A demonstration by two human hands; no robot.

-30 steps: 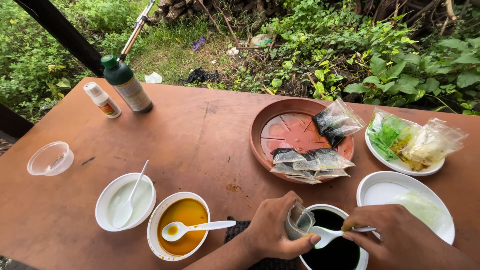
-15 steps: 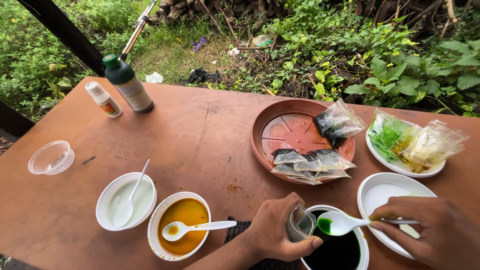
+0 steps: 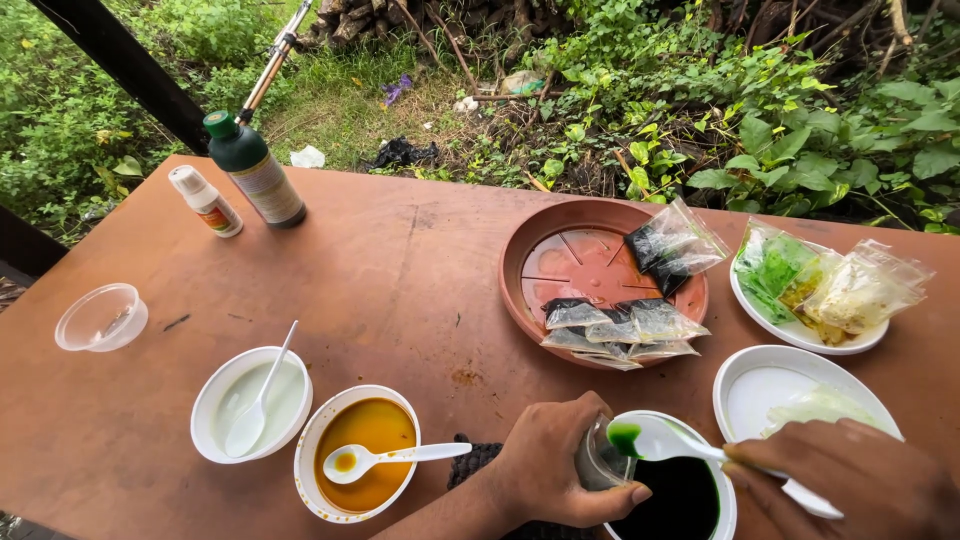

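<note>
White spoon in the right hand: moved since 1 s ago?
Yes. The white spoon, then dipped in the dark-liquid bowl, now sits raised above the bowl's rim with green liquid, tipped toward the small clear cup.

two bottles point(image 3: 252, 170), three spoons point(image 3: 255, 400), two hands point(image 3: 550, 470), one clear cup point(image 3: 100, 317), one brown tray point(image 3: 530, 290).
</note>
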